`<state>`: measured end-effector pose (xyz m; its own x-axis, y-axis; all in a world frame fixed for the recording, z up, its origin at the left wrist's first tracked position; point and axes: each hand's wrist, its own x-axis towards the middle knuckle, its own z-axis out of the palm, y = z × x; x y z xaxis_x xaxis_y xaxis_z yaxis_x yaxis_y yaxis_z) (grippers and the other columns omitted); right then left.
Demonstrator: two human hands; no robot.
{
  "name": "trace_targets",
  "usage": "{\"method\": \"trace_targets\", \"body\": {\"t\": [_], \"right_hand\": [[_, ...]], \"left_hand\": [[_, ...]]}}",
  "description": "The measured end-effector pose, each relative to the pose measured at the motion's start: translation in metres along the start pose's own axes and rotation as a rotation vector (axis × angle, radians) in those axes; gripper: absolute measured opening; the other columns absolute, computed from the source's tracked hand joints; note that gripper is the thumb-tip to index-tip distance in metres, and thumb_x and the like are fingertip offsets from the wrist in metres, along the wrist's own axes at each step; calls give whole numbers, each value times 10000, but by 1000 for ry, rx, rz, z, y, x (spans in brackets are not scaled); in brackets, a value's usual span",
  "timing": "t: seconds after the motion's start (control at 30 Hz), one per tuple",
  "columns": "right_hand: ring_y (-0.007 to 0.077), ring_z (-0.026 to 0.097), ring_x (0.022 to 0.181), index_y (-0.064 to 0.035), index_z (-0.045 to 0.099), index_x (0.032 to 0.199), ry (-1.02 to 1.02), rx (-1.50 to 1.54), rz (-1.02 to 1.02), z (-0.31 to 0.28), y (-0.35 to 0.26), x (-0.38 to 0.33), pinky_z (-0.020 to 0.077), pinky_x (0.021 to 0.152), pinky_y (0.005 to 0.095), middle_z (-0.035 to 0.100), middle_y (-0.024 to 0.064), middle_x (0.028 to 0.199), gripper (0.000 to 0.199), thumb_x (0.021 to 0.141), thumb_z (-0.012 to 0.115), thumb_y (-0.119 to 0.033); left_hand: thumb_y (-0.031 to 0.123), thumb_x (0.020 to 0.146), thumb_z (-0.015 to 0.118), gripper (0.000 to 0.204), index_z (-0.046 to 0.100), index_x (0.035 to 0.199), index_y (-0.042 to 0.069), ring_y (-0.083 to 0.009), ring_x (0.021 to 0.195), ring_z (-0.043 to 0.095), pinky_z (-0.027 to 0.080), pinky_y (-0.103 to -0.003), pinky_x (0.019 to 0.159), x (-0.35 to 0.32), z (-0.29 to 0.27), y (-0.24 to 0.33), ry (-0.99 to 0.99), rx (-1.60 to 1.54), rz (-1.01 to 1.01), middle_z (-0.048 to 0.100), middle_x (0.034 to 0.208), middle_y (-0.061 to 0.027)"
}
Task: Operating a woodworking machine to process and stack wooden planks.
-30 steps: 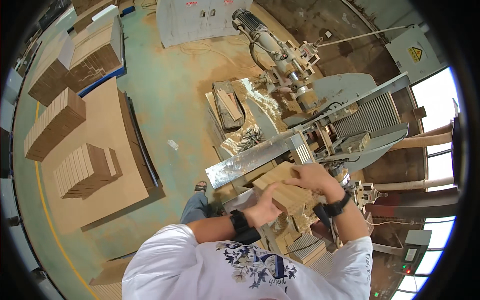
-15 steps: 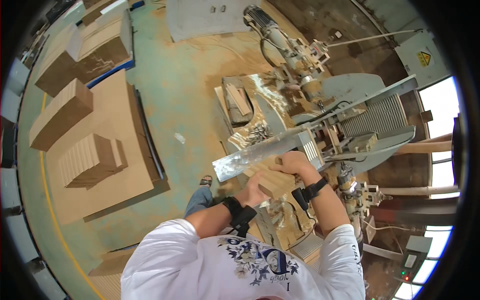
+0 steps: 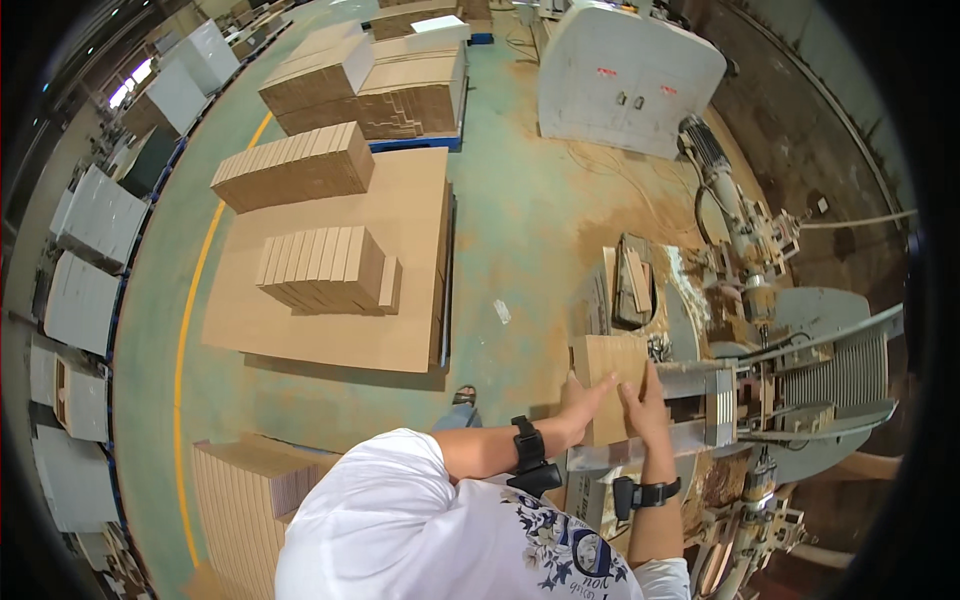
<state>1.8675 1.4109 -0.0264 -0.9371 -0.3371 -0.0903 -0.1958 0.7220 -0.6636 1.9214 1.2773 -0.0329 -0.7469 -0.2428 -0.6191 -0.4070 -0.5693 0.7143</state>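
A block of brown fibreboard pieces (image 3: 610,360), pressed side by side, is held between my two hands above the near end of the machine's metal guide (image 3: 598,457). My left hand (image 3: 584,408) grips its left side, thumb across the face. Against the right side is my right hand (image 3: 648,408), with its fingers pointing up along the block. The fingers behind the boards are hidden. To the right of the block, the guide's slatted metal block (image 3: 720,408) sits between the rails.
The machine has a motor unit (image 3: 745,205) on the far side and another (image 3: 762,490) nearer me. Left of me, a low pallet sheet (image 3: 400,220) bears two stacks of boards (image 3: 325,265). A tall board stack (image 3: 235,500) stands near my left elbow. Offcuts fill a tray (image 3: 634,285).
My view has swung left toward the pallet. Both hands have raised the fibreboard block from beside the guide and turned it, and it now stands more upright between them.
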Motion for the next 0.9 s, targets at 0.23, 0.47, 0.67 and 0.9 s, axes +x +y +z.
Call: {"method": "trace_targets", "body": {"t": [0.23,0.47,0.67,0.9], "right_hand": [[224,390,1186,-21,283,1345,-119,974,344,122,-73,58,341,959,320,365,148,1335,549,926,426,-346],[158,569,848,-88,481,1118,-772,1002,580,274,-142,129,494,705,314,579,57,967,517,910,298,-524],[163,545,829,-90,491,1116,-730,1211,774,421,-184,187,471,723,313,563,55,959,545,893,311,-553],[165,528,877,-83,459,1216,-847,945,725,531,-216,224,463,748,310,544,53,992,683,856,291,-639]], "left_hand": [[433,834,555,542,394,1179,47,-218,1006,510,453,-363,812,33,-91,74,-51,-133,-11,485,1153,-103],[452,876,464,488,458,1173,66,-153,963,521,424,-294,819,109,-268,78,24,-334,-179,531,1081,-41],[486,886,416,596,296,1338,116,-179,1165,359,302,-311,942,174,-393,35,129,-207,-260,393,1292,-50],[366,929,404,386,404,1238,135,-144,961,513,424,-294,815,239,-469,25,320,-520,-129,530,1068,-30]]}}
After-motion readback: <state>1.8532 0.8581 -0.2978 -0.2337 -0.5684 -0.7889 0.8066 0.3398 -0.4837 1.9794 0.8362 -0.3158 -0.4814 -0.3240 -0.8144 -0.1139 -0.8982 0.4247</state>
